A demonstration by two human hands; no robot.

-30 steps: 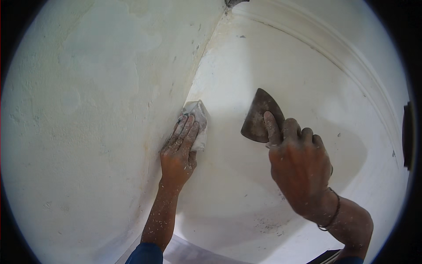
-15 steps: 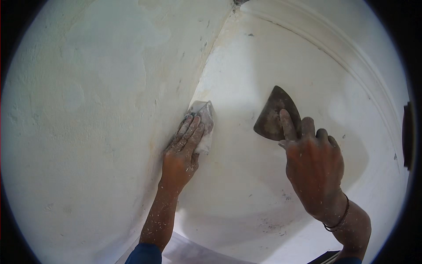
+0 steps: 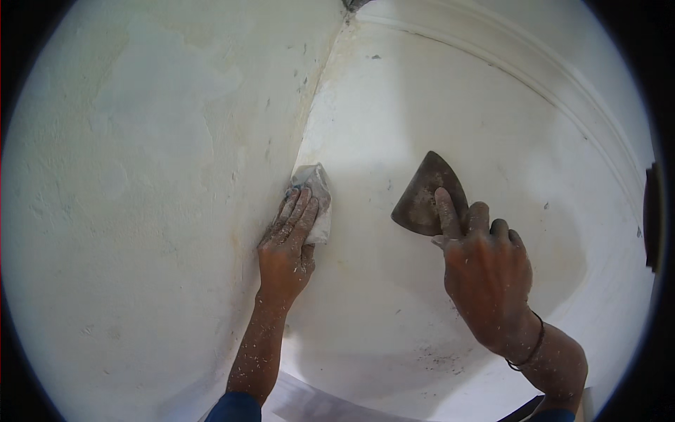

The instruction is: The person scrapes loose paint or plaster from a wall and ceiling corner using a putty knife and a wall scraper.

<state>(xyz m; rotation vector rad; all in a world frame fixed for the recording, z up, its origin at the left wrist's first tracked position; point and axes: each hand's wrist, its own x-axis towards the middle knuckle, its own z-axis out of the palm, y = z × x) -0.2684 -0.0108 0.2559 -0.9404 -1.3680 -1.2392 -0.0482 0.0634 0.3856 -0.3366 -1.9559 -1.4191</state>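
Observation:
My left hand (image 3: 285, 239) presses a folded, dusty grey-white sheet (image 3: 320, 200) flat against the wall, close beside the inner corner. Its fingers lie over the sheet, and pale dust coats them and the forearm. To the right, my right hand (image 3: 489, 278) grips a putty knife (image 3: 427, 197) with a dark, stained, wedge-shaped blade. The index finger stretches along the blade, and the other fingers curl round the handle, which is mostly hidden. The blade is in front of the right-hand wall; whether it touches the wall, I cannot tell.
Patchy off-white plaster covers the left wall (image 3: 155, 176). The right wall (image 3: 365, 112) meets it at a corner running upward to a dark gap (image 3: 355, 5). A curved moulding (image 3: 534, 56) crosses the upper right. A dark object (image 3: 652, 218) stands at the right rim.
The view has shifted slightly, so the corner appears farther left. My right hand and the putty knife sit a little lower and farther left in view. My left hand remains on the sheet.

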